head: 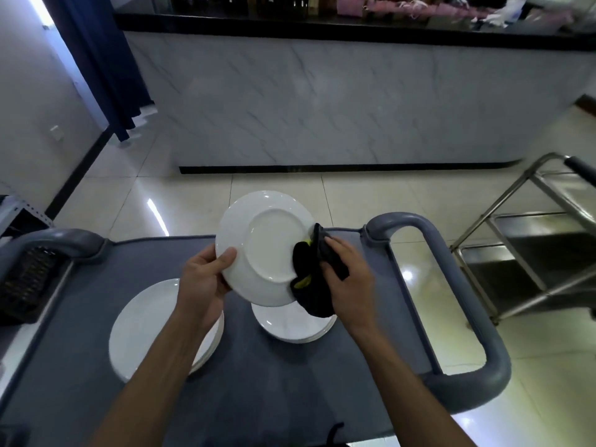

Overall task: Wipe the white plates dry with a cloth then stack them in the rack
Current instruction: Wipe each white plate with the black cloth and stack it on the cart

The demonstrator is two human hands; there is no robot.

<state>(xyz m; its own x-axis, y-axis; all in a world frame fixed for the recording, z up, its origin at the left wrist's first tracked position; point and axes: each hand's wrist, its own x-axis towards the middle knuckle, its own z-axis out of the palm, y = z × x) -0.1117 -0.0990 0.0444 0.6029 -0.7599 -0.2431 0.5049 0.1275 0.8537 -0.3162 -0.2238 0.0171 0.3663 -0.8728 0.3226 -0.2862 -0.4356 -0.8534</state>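
Note:
My left hand (206, 275) grips the left rim of a white plate (264, 243), tilted up with its underside facing me above the grey cart top (258, 382). My right hand (346, 272) holds a black cloth with yellow trim (306, 275) and presses it against the plate's right rim. Below my left forearm lies a stack of white plates (145, 324), partly hidden by the arm. A second white plate stack (290, 327) sits under the held plate and the cloth.
The grey cart has a looped handle (451, 285) at its right end and another handle (54, 240) at the left. A black basket (22, 285) sits at the far left. A steel trolley (532, 253) stands on the tiled floor to the right. A marble-fronted counter (322, 108) is ahead.

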